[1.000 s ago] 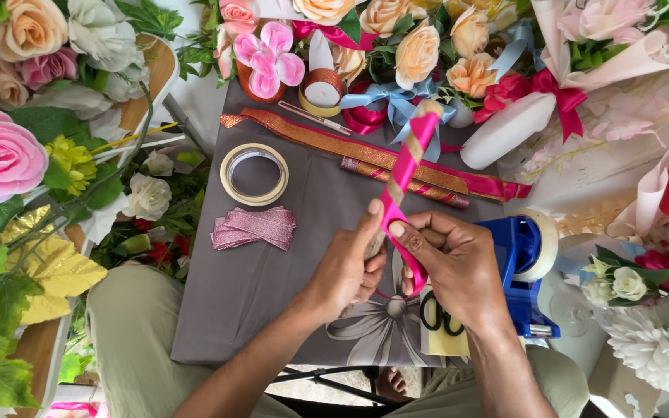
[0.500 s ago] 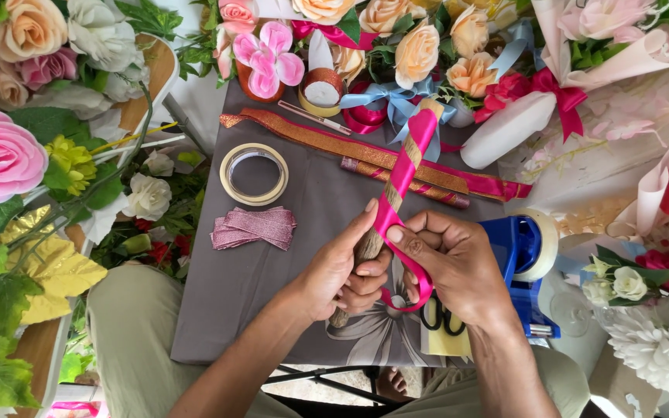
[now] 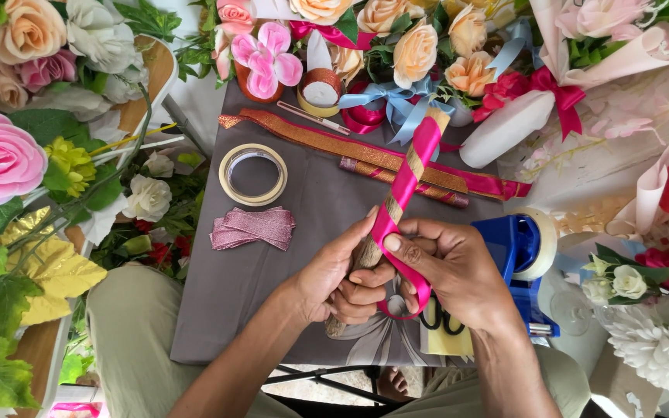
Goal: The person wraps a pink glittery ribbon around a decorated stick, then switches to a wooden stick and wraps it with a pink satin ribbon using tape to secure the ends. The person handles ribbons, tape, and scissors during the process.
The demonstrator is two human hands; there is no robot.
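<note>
A tan stick [image 3: 415,159] slants up from my hands over the grey table [image 3: 327,201], with a bright pink ribbon [image 3: 406,186] spiralled around it. My left hand [image 3: 342,279] grips the stick's lower end, thumb pressing the ribbon. My right hand [image 3: 451,271] pinches the ribbon against the stick and holds a loose loop of it below. Black scissors [image 3: 435,319] lie partly hidden under my right hand.
A tape roll [image 3: 253,173], a folded glittery pink ribbon piece [image 3: 252,227], long orange and red ribbons [image 3: 365,155] and a blue tape dispenser [image 3: 524,263] lie on the table. Artificial flowers [image 3: 1,159] crowd the left, top and right sides.
My right hand has slid lower along the stick, drawing the pink ribbon down into a loop beneath it. My left hand keeps its grip on the stick.
</note>
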